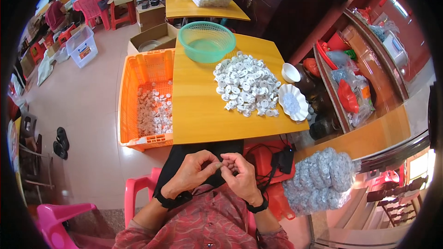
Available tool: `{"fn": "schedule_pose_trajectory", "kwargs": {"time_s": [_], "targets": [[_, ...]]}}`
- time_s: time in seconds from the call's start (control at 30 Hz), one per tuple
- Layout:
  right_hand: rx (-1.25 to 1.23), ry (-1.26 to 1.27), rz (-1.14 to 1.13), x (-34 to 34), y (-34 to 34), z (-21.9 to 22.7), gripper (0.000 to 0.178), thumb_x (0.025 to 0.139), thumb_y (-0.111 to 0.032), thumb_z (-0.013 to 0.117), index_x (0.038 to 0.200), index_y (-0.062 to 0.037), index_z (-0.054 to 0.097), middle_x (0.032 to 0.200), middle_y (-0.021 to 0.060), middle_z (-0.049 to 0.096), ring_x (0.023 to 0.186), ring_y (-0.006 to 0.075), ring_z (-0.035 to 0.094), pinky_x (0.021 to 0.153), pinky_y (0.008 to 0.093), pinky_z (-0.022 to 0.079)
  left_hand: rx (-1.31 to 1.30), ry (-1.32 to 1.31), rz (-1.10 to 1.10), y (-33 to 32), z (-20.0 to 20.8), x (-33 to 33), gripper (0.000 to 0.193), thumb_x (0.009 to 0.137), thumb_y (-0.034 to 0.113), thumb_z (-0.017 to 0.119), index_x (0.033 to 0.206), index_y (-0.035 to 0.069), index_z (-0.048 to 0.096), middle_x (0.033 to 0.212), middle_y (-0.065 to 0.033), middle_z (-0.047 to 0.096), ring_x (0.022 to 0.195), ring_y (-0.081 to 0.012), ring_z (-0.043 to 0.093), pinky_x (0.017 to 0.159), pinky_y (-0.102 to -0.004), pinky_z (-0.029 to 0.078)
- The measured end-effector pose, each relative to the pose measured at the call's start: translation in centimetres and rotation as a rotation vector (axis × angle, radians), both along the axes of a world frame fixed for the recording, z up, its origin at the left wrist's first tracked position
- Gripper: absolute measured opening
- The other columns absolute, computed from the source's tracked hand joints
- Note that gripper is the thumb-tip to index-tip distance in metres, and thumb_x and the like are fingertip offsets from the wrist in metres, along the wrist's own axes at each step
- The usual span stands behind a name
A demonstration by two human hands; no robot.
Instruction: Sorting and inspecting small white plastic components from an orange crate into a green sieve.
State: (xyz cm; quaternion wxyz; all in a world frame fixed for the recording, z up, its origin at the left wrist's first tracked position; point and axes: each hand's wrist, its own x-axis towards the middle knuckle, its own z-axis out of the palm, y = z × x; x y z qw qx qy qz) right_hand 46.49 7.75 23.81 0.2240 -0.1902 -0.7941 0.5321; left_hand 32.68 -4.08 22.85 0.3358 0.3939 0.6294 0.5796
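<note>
Above my lap, just off the near edge of the yellow table, my left hand and my right hand meet at the fingertips. Thumb and fingers are pinched on both sides; whatever they hold, if anything, is too small or hidden to make out. A heap of small round white plastic parts lies on the table beyond my hands. To its right sits a white scalloped dish with small clear pieces in it. Behind that is a small white bowl.
An orange crate with many white parts stands left of the table. A green basket rests on the table's far left corner. Bags of clear pieces lie at my right. Other people sit at tables in the back.
</note>
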Motion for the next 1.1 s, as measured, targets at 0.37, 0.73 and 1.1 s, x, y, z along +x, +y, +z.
{"fn": "schedule_pose_trajectory", "kwargs": {"time_s": [0.37, 0.73, 1.1], "targets": [[0.03, 0.022, -0.02, -0.3, -0.8, -0.3, 0.012, 0.087, 0.001, 0.065, 0.099, 0.0006, 0.064, 0.086, 0.0059, 0.062, 0.071, 0.011, 0.062, 0.062, 0.0233, 0.049, 0.05, -0.17, 0.013, -0.8, -1.1, 0.2, 0.017, 0.096, 0.014, 0.061, 0.097, -0.002, 0.063, 0.082, -0.0019, 0.065, 0.074, -0.0068, 0.06, 0.066, -0.0222, 0.05], [-0.194, 0.037, -0.022, -0.4, -0.6, -1.6, 0.005, 0.093, -0.003, 0.062, 0.095, 0.001, 0.061, 0.085, 0.0049, 0.062, 0.072, 0.0091, 0.063, 0.063, 0.0225, 0.05, 0.111, -0.436, -0.076, -0.6, -2.4, 0.1, 0.02, 0.098, 0.018, 0.059, 0.098, -0.002, 0.064, 0.084, -0.003, 0.066, 0.075, -0.0078, 0.062, 0.068, -0.0225, 0.051], [-0.139, 0.014, -0.028, 0.0, -0.9, -1.7, 0.005, 0.094, -0.004, 0.059, 0.095, 0.0007, 0.06, 0.082, 0.0049, 0.063, 0.071, 0.0088, 0.063, 0.062, 0.023, 0.051, 0.078, -0.477, -0.033, -0.5, -2.8, 0.5, 0.018, 0.095, 0.018, 0.064, 0.095, 0.0, 0.062, 0.085, -0.0008, 0.064, 0.077, -0.0061, 0.059, 0.07, -0.0212, 0.051]]}}
